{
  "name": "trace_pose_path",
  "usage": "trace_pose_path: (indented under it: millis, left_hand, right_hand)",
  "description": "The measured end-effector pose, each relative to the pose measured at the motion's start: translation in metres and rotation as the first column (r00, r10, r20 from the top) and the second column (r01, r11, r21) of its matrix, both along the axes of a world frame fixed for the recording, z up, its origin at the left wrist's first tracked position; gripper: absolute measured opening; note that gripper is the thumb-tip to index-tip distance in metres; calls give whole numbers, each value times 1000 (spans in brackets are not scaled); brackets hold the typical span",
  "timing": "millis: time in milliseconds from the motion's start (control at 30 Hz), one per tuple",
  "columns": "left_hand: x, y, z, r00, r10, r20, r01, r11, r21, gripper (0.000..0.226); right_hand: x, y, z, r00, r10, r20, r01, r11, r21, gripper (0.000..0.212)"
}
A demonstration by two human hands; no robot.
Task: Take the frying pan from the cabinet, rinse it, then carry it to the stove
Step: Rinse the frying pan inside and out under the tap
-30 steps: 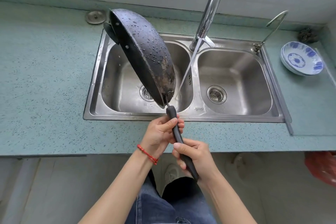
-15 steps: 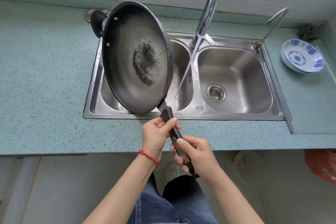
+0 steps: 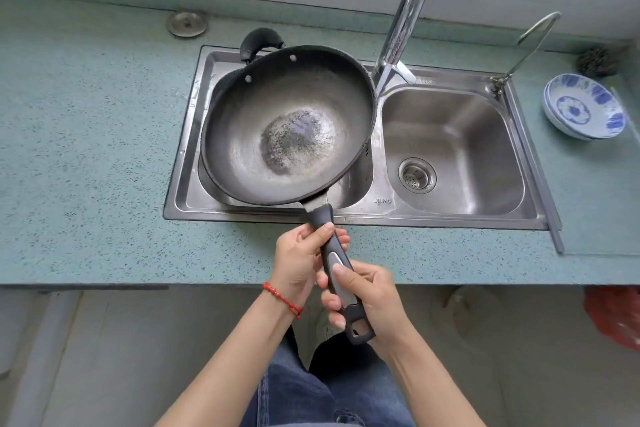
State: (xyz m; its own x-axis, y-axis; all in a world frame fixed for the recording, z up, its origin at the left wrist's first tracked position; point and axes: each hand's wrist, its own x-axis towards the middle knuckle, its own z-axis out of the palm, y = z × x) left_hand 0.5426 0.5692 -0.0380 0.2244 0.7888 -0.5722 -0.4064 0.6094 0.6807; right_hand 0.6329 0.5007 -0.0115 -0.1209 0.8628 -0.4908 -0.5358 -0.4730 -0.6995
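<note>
Speckled green countertop (image 3: 86, 156) runs across the view, with a steel double sink (image 3: 446, 218) set into it just beyond the hands. Over the sink's left basin hangs the frying pan (image 3: 242, 135), mouth up and roughly level, its dark inside worn pale in the middle. A short black loop grip (image 3: 260, 42) sticks out from the pan's far rim, away from the hands, and the long handle (image 3: 337, 265) reaches back over the counter edge toward the person.

Both hands hold that handle. The left hand (image 3: 299, 262) grips it nearer the pan, thumb lying along the top and fingers curled round from the left; a red string bracelet (image 3: 281, 298) circles that wrist. The right hand (image 3: 369, 295) grips the handle's tail end, closer to the body, thumb pressed on the grey inset and fingers wrapped underneath. The handle's end loop pokes out just past the right hand's fingers.

Beyond the hands and a little to their right, the tap (image 3: 408, 10) rises from the sink's back edge beside the pan's rim. The right basin, ahead and right of the right hand, shows its drain strainer (image 3: 417, 178). Farther right on the counter sits a stack of blue and white bowls (image 3: 585, 107), with a bent wire holder (image 3: 530, 42) at the sink's far right corner. A round metal cap (image 3: 187, 23) lies on the counter far ahead of the left hand. Blue jeans (image 3: 298, 392) show below the forearms, and something red (image 3: 616, 315) sits low at the right edge, too blurred to tell.
</note>
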Motion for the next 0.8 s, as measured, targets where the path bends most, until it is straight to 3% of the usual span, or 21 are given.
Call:
trace_pose_path:
  millis: [233,800]
  left_hand:
    - [-3,-3,-1,997,43,-68,-40,998,45,13]
    - [-20,1,-4,999,-3,-44,0,999,-47,18]
  right_hand:
    - [-6,0,2,995,47,91,-50,998,26,16]
    - [-21,12,1,966,122,227,-134,990,38,30]
